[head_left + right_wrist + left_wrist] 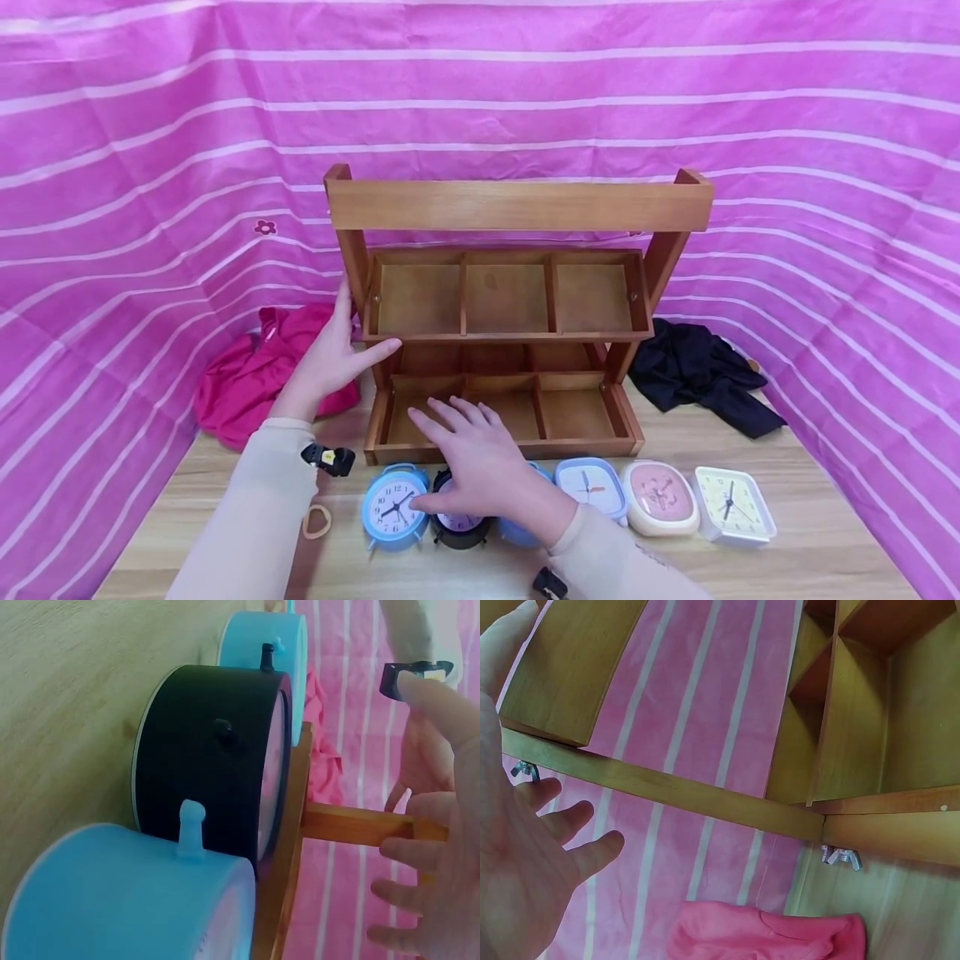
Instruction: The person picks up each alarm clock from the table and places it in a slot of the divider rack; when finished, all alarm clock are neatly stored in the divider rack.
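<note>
My left hand (327, 360) rests open against the left post of the wooden rack (517, 205), thumb under its upper tray. My right hand (480, 467), fingers spread wide, hovers over the black alarm clock (459, 527) lying just before the rack, between two blue clocks

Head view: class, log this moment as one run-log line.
left hand: open, rests on wooden rack left post | right hand: open, over black clock | blue clock beside it | compartments bare
</note>
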Available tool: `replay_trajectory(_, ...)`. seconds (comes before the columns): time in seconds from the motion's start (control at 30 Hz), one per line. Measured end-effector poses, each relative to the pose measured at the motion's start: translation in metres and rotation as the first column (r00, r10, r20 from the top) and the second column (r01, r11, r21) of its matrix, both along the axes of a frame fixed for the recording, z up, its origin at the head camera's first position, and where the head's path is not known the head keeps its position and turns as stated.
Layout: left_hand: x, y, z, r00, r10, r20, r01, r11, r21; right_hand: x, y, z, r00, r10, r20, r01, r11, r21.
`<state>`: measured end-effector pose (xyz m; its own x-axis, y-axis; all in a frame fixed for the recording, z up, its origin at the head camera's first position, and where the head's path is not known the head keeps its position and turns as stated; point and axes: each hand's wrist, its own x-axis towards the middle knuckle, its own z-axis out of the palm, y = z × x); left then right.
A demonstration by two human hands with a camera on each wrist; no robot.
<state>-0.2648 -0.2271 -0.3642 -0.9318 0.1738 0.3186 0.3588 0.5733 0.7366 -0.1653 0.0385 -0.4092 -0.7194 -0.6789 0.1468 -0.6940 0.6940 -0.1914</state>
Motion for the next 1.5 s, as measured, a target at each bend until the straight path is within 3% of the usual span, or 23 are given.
replay_trajectory(0.17, -0.002, 0.000, 0.000, 1.000, -0.013, 0.003, 0.013, 1.000, 0.000, -0.004, -0.005, -0.009, 0.983, 0.102, 0.153, -0.096, 0.994, -0.050)
replay_trajectory(0.23, -0.004, 0.000, 0.000, 1.000, -0.025, 0.006, 0.025, 1.000, 0.009, -0.005, -0.007, -0.014, 0.976, 0.122, 0.178, -0.114, 0.992, -0.053)
replay_trajectory(0.57, -0.006, 0.001, -0.004, 0.998, -0.036, 0.051, 0.034, 0.999, 0.039, -0.004, -0.025, -0.028, 0.984, 0.157, 0.084, -0.158, 0.987, 0.011)
replay_trajectory(0.83, -0.012, 0.006, -0.005, 0.999, -0.031, 0.024, 0.029, 0.997, 0.070, -0.004, -0.030, -0.033, 0.982, 0.177, 0.067, -0.179, 0.983, 0.026)
replay_trajectory(1.13, -0.012, 0.004, -0.012, 0.999, -0.034, 0.014, 0.033, 0.995, 0.099, -0.003, -0.039, -0.045, 0.979, 0.185, 0.087, -0.192, 0.978, 0.077)
replay_trajectory(1.5, -0.015, 0.005, -0.011, 0.999, -0.031, 0.016, 0.029, 0.993, 0.116, -0.005, -0.040, -0.046, 0.971, 0.169, 0.171, -0.173, 0.985, 0.003)
